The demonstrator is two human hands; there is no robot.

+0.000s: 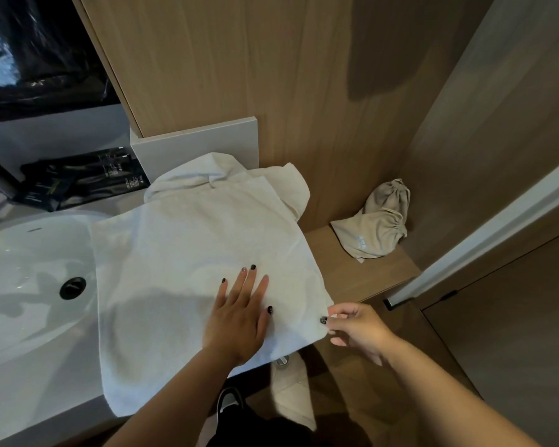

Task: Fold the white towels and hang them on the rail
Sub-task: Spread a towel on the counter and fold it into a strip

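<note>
A white towel [188, 269] lies spread flat over the counter, partly covering the right side of the basin. Behind it a second white towel [226, 171] is bunched against the wall. My left hand [239, 317] presses flat on the spread towel near its right front part, fingers straight. My right hand [355, 327] pinches the towel's right front corner at the counter's edge. Below that corner, a metal rail end [283, 361] pokes out, with more white cloth [296, 395] hanging under it.
A white basin [29, 269] with a dark drain [73, 287] is at the left. Black packets [78, 182] lie behind it under a mirror. A beige drawstring bag [376, 221] sits on a wooden shelf [352, 279] at the right, beside a door frame.
</note>
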